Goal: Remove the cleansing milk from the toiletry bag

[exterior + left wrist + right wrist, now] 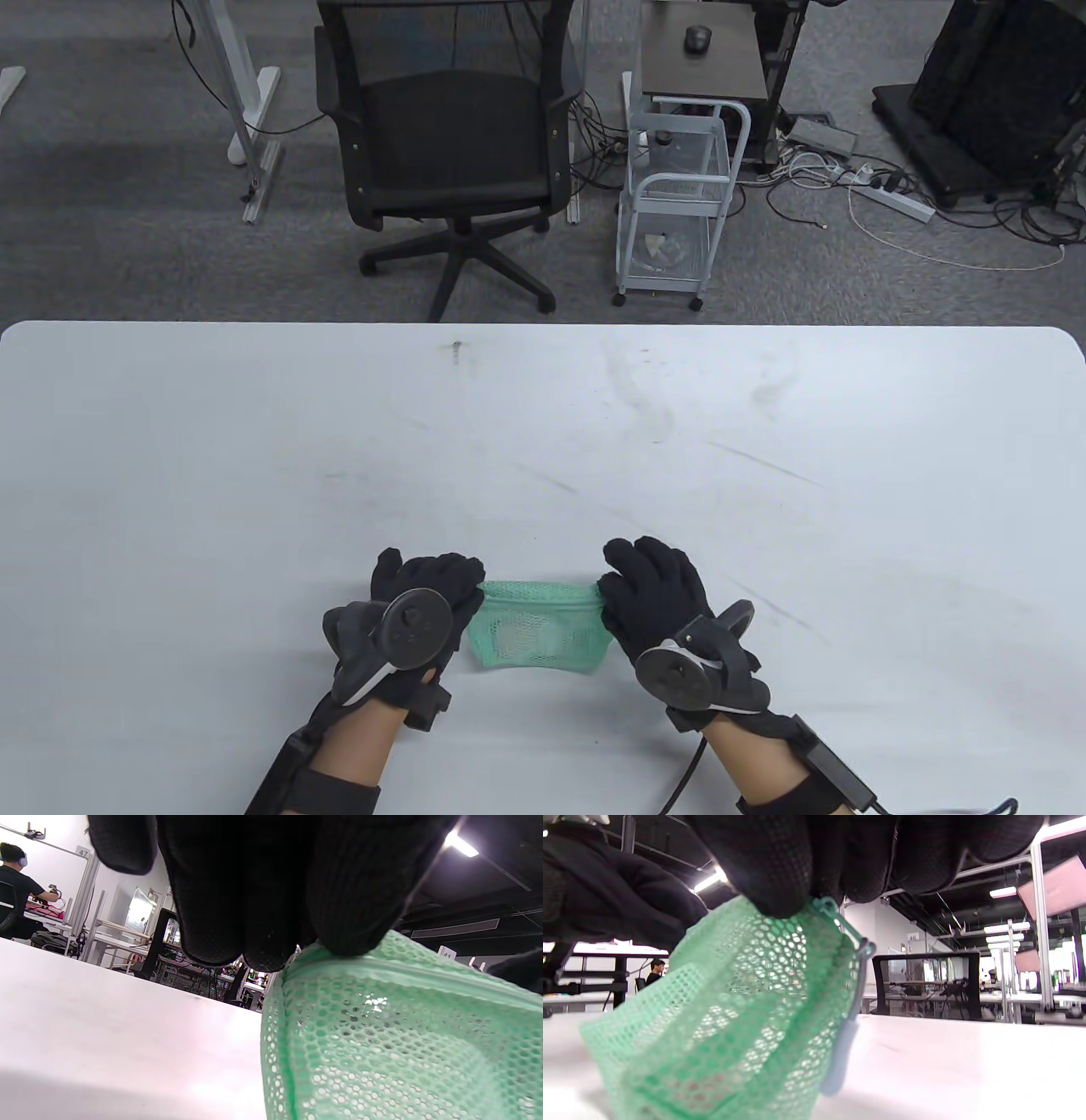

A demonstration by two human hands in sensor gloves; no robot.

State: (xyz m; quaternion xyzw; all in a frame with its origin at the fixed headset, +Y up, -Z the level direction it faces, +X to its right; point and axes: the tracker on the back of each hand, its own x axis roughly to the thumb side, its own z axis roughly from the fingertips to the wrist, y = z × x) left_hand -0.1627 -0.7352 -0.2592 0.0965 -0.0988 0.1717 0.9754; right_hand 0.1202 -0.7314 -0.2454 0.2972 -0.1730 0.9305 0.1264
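A green mesh toiletry bag (540, 626) stands on the white table (543, 441) near its front edge, between my two hands. A pale object (526, 637) shows faintly through the mesh; I cannot tell what it is. My left hand (462, 594) pinches the bag's top left corner (314, 955). My right hand (612, 594) pinches the top right corner at the zipper end (823, 906). A pale blue zipper pull (840, 1052) hangs down the bag's right side. The top edge is stretched taut between the hands and looks zipped.
The table stretches far beyond and to both sides of the bag. Behind its far edge stand a black office chair (450, 144) and a white wire cart (679, 195) on the carpet.
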